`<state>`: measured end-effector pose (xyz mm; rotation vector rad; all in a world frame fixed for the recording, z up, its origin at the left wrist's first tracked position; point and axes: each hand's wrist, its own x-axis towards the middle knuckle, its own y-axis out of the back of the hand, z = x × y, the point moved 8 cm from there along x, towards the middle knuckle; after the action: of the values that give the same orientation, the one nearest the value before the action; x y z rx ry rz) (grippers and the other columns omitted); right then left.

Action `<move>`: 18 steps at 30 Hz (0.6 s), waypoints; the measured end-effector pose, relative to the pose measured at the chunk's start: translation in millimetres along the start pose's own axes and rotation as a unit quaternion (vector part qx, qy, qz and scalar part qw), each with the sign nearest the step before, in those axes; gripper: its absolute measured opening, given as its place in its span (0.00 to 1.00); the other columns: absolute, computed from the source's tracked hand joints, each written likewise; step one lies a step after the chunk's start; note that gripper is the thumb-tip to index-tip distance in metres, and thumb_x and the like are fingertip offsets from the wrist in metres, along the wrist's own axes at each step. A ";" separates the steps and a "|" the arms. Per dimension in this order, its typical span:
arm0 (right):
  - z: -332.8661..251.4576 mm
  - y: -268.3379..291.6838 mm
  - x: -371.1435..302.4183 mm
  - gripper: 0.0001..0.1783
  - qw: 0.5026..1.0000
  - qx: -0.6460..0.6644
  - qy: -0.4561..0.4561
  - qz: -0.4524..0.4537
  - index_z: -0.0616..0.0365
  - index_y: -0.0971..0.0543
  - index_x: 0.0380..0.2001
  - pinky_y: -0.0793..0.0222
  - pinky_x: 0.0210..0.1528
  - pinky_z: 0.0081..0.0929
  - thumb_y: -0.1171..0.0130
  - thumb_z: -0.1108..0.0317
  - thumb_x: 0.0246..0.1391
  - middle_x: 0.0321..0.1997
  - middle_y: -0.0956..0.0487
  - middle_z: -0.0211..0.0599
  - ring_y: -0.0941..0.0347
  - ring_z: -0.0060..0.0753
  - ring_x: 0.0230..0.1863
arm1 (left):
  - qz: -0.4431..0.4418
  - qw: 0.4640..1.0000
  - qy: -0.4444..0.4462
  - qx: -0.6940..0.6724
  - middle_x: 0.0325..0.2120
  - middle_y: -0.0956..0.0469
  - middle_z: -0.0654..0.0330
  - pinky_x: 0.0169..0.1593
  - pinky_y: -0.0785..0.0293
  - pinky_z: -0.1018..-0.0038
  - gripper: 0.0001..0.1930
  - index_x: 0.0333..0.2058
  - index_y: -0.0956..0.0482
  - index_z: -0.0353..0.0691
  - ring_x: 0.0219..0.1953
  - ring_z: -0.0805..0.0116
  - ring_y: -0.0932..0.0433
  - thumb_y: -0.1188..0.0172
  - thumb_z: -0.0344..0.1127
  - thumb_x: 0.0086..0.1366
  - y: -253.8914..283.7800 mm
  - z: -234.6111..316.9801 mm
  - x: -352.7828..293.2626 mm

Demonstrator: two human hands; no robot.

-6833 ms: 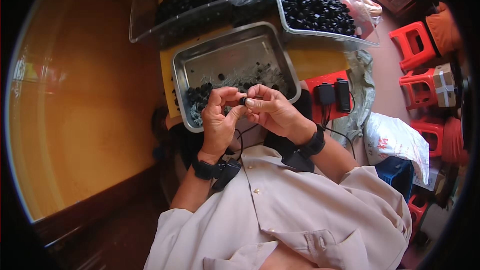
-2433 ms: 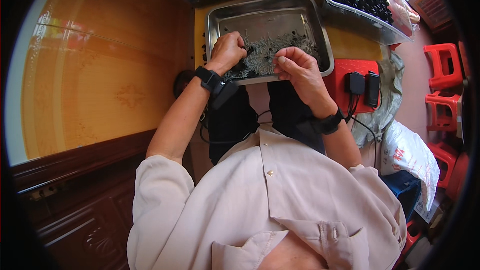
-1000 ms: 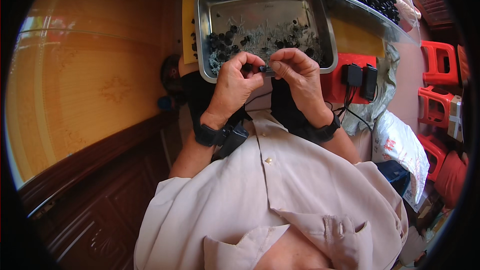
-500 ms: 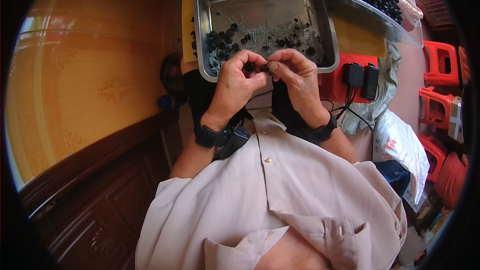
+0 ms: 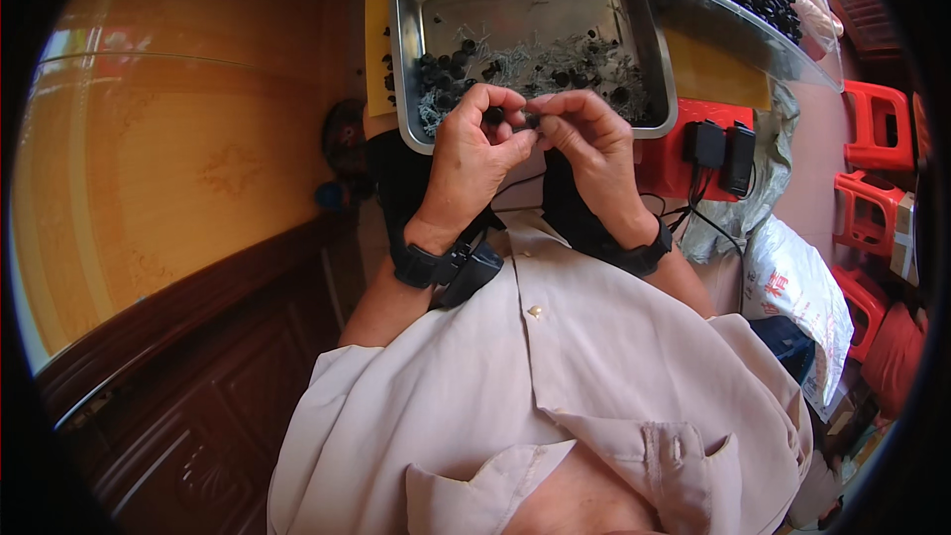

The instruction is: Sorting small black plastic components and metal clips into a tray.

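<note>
My two hands meet just in front of my chest, at the near edge of a metal tray [image 5: 416, 50]. My left hand [image 5: 474, 154] is curled, its fingers bent over and its thumb pressed against a small black part [image 5: 532, 121]. My right hand [image 5: 586, 144] comes in from the right, and its fingertips pinch the same part, so both hands close on it from either side. The part is too small to make out its shape. It sits over the near rim of the tray, between my thumbs.

The tray lies on a yellow worktop [image 5: 708, 64], just beyond my hands. Inside it, along the near side, are scattered black pieces [image 5: 446, 74] mixed with thin pale wires [image 5: 555, 50]. The far half of the tray is bare metal.

To the far right stands a clear bin [image 5: 753, 35] filled with more black pieces. Each wrist wears a black band [image 5: 428, 266]. To the right of the tray, two black boxes [image 5: 721, 149] with cables rest on a red surface, and red stools [image 5: 877, 129] stand further right.
</note>
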<state>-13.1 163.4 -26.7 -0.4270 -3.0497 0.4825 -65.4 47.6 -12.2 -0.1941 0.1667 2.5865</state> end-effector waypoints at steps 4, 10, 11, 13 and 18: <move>-0.1 10.2 4.4 0.04 0.991 0.116 -0.045 0.038 0.63 0.28 0.34 0.29 0.35 0.17 0.48 0.76 0.55 0.39 0.23 0.39 0.25 0.24 0.36 | 0.003 0.991 0.034 -0.132 0.34 0.28 0.63 0.38 0.30 0.84 0.14 0.43 0.30 0.31 0.31 0.82 0.31 0.47 0.22 0.56 1.5 -7.1 2.4; 5.0 16.1 1.9 0.06 0.987 0.142 -0.066 0.041 0.62 0.27 0.36 0.29 0.36 0.17 0.46 0.75 0.54 0.39 0.22 0.36 0.26 0.21 0.36 | -0.033 0.965 0.106 -0.236 0.41 0.28 0.55 0.46 0.28 0.80 0.17 0.50 0.33 0.30 0.40 0.73 0.25 0.53 0.22 0.62 2.7 -21.4 -0.1; 5.1 14.1 1.0 0.06 0.989 0.133 -0.061 0.032 0.62 0.26 0.36 0.29 0.36 0.17 0.45 0.75 0.54 0.38 0.22 0.35 0.26 0.20 0.36 | -0.042 0.964 0.106 -0.239 0.41 0.27 0.55 0.45 0.27 0.80 0.17 0.50 0.33 0.30 0.39 0.73 0.25 0.52 0.22 0.62 2.3 -21.6 -0.4; 5.0 11.2 -0.1 0.06 0.991 0.123 -0.057 0.023 0.62 0.26 0.36 0.29 0.36 0.16 0.44 0.74 0.53 0.37 0.22 0.34 0.26 0.20 0.37 | -0.051 0.963 0.107 -0.243 0.41 0.27 0.55 0.45 0.27 0.80 0.17 0.50 0.33 0.30 0.39 0.73 0.25 0.51 0.23 0.62 1.3 -23.9 -0.8; 3.1 3.9 -1.0 0.09 0.995 0.074 -0.059 0.013 0.63 0.25 0.39 0.30 0.34 0.14 0.43 0.76 0.52 0.35 0.22 0.32 0.26 0.18 0.33 | -0.055 0.973 0.072 -0.214 0.40 0.25 0.56 0.45 0.26 0.80 0.18 0.51 0.32 0.32 0.40 0.72 0.24 0.49 0.22 0.61 3.6 -22.1 -1.1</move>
<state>-11.3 165.8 -30.9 -0.4479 -3.0948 0.7568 -64.0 40.6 -33.4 -0.5308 -0.3468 2.4653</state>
